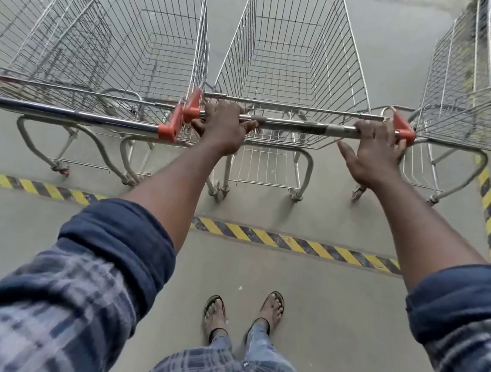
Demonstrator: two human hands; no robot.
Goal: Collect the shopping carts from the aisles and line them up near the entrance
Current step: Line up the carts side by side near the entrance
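Note:
A wire shopping cart (293,49) with red corner caps stands straight ahead of me, its basket empty. Its chrome handle bar (297,125) runs across the middle of the view. My left hand (222,126) grips the bar at its left end, fingers curled over it. My right hand (373,151) holds the bar near its right red end cap, fingers over the top and thumb spread below. Two more empty carts (107,37) stand side by side to the left, handles toward me. Another cart (473,102) stands to the right.
Yellow-and-black hazard tape (293,244) crosses the grey concrete floor just behind the cart wheels, and another strip (489,209) runs away on the right. My sandalled feet (244,313) stand behind the tape. The left carts' handle (67,114) nearly touches my cart's.

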